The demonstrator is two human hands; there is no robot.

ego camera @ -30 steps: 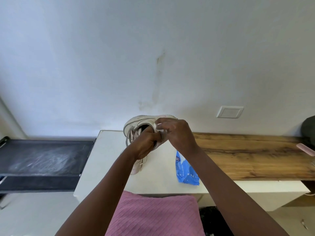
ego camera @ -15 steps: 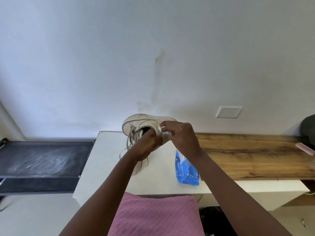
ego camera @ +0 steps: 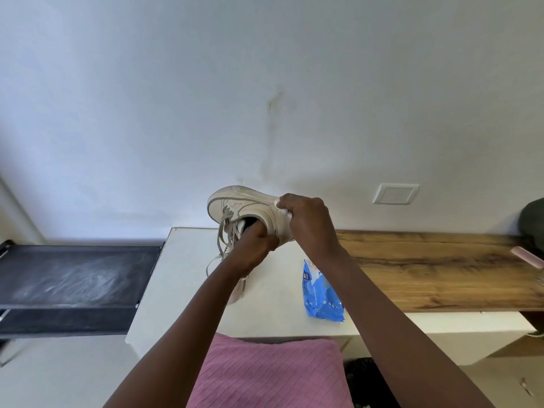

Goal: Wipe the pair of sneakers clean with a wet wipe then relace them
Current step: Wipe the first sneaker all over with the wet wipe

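Laces (ego camera: 225, 234) dangle loose; my left hand (ego camera: 256, 243) grips the sneaker (ego camera: 244, 205) at its collar, right hand (ego camera: 307, 223) pinches the wipe (ego camera: 284, 212); hard scrubbing could twist the sneaker free.

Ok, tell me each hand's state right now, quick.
Left hand: closed, gripping the sneaker at its opening.
Right hand: closed, holding a white wipe against the sneaker.
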